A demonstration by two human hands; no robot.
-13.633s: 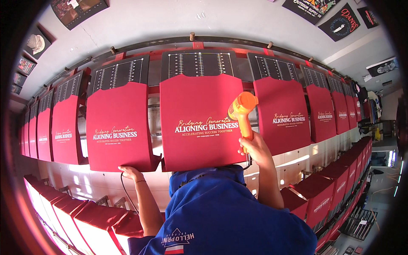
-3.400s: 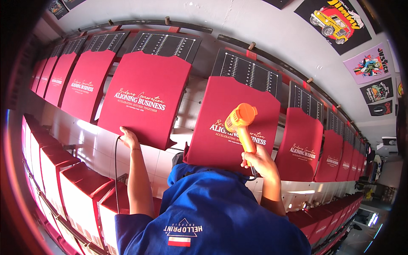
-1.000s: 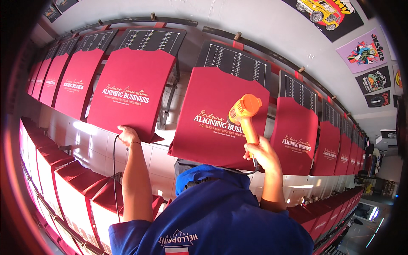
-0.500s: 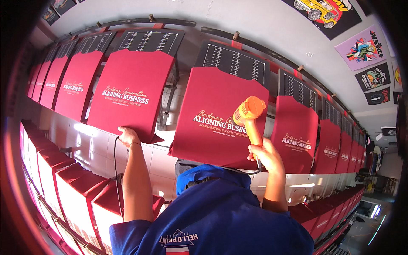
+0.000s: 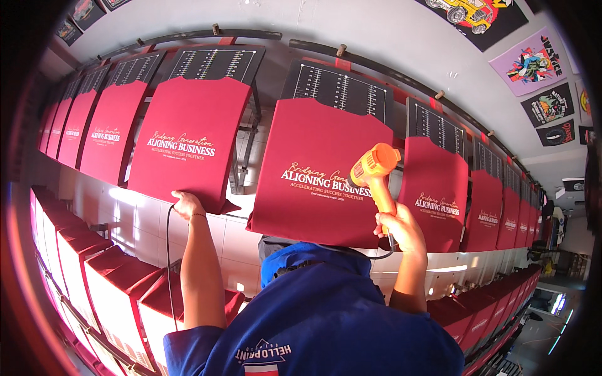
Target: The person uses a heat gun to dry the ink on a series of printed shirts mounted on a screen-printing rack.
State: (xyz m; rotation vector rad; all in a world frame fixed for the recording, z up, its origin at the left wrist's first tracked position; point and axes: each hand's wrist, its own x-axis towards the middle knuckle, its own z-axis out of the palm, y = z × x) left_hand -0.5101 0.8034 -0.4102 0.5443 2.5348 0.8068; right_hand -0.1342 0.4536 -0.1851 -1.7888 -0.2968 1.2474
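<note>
Right hand (image 5: 403, 230) wrapped round its handle, an orange heat gun (image 5: 379, 169) hangs over the middle red shirt (image 5: 326, 147), hiding some lettering. The left hand (image 5: 187, 204) meets the left-hand shirt's (image 5: 188, 122) near edge beside a dark cord (image 5: 168, 250), its fingertips too obscured to judge their grip.

Purple print (image 5: 528, 61) on pale wall (image 5: 376, 37), black print (image 5: 549, 104) just below; tiled floor (image 5: 239, 250), partly sunlit.

Place: garment-printing workshop.
Boards (image 5: 342, 88): black, ruled in white, long row.
Shirts (image 5: 323, 138): red, drawn over boards, same print repeating.
Wall samples (image 5: 528, 62): colourful graphics, several together.
Hot-air gun (image 5: 376, 166): orange, corded, handheld.
</note>
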